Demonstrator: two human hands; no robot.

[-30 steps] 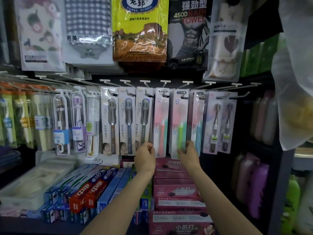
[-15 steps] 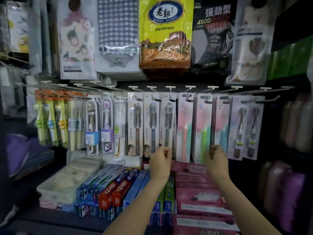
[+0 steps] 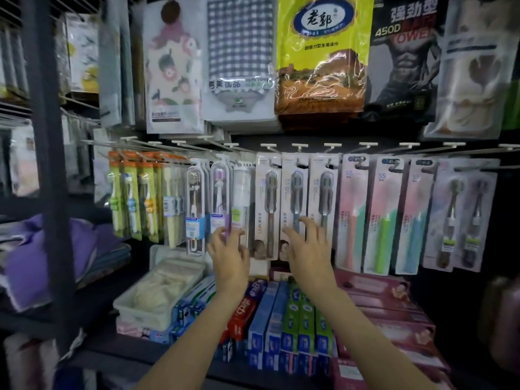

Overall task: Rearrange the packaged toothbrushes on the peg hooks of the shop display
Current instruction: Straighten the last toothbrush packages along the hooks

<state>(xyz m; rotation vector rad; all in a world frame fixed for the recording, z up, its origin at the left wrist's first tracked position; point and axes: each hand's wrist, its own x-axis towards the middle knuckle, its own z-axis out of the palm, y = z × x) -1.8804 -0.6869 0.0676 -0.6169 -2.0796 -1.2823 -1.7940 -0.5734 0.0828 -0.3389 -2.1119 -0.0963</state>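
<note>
Two bare hands reach up from the bottom of the frame toward a row of packaged toothbrushes hanging on peg hooks (image 3: 270,147) across the middle of the picture. Largest in view are the towel packs along the top: a yellow pack (image 3: 323,54) at upper centre, a checked towel pack (image 3: 239,57) to its left, and a black pack (image 3: 405,57) with a muscular torso to its right. A dark upright post (image 3: 47,164) stands in the foreground at the left and blocks part of the shelving there. Below the hooks, at lower centre, toothpaste boxes (image 3: 284,316) lie in rows, with pink boxes (image 3: 385,299) to the right and a white plastic tub (image 3: 160,291) to the left.

In the hanging row, from left to right, are orange-topped packs (image 3: 135,198), clear-cased toothbrushes (image 3: 197,206), three white toothbrush cards (image 3: 294,204), three pink toothbrush cards (image 3: 385,215) and a twin-brush pack (image 3: 461,218).

The left hand (image 3: 229,249), at centre, has its fingers loosely curled at the lower end of a purple-labelled clear toothbrush pack (image 3: 221,204), thumb and fingertips touching its bottom edge; motion blur makes it unclear whether it truly pinches the pack. The right hand (image 3: 308,243), just right of it, is spread, fingers apart and fairly straight, its fingertips (image 3: 305,220) against the lower parts of the middle and right white cards. It grips nothing.
</note>
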